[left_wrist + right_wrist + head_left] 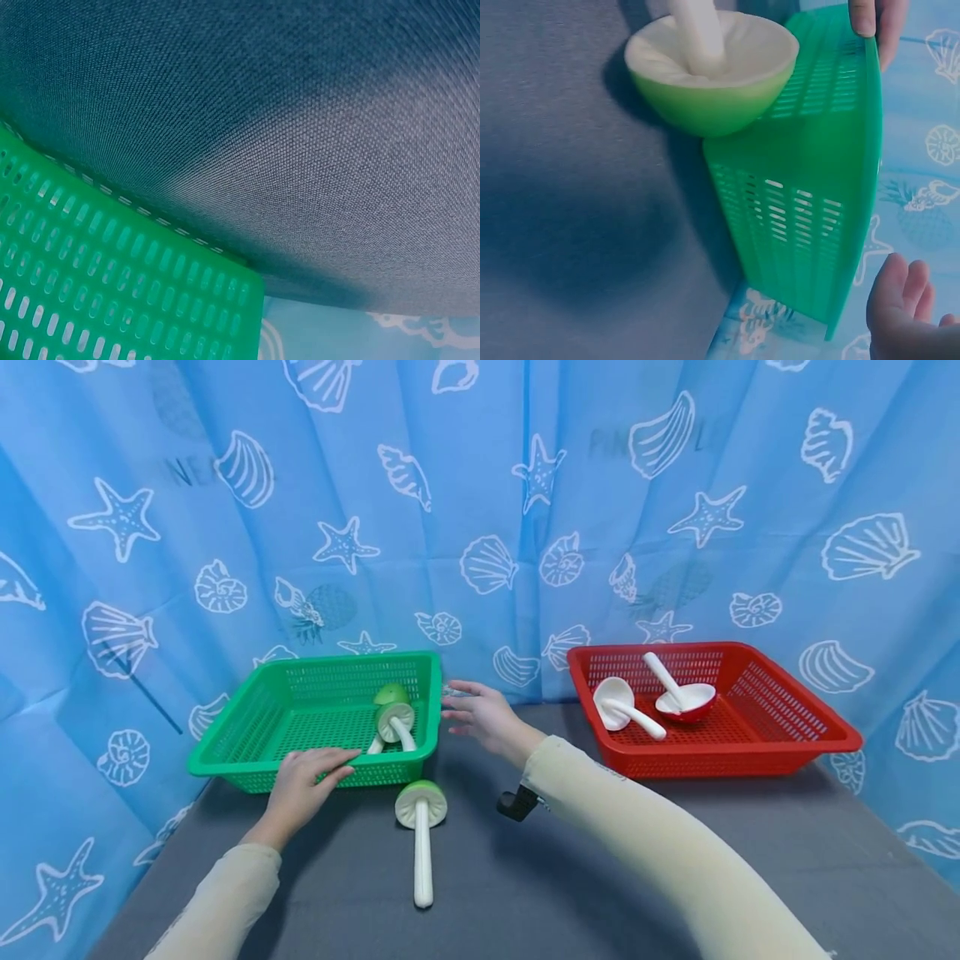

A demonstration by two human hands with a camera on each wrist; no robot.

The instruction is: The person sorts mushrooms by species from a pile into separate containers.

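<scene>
My left hand (303, 785) grips the front rim of a green plastic basket (247, 768), with the rim between thumb and fingers. Just off the basket's right side, my right hand (483, 718) is held with its fingers loosely extended and nothing in them. Inside the basket's right end lie two toy mushrooms with green caps and white stems, one mushroom (395, 722) partly covering the other mushroom (390, 693). A third green-capped mushroom (422, 847) lies on the table before the basket, gills up and stem toward me; the right wrist view shows its cap close by the basket wall.
On the right stands a red plastic basket (720, 760) holding a red-and-white mushroom (686, 700) and another white-stemmed one (617, 703). Dark grey cloth covers the table (555, 893). A blue curtain (465, 468) with shell prints hangs right behind both baskets.
</scene>
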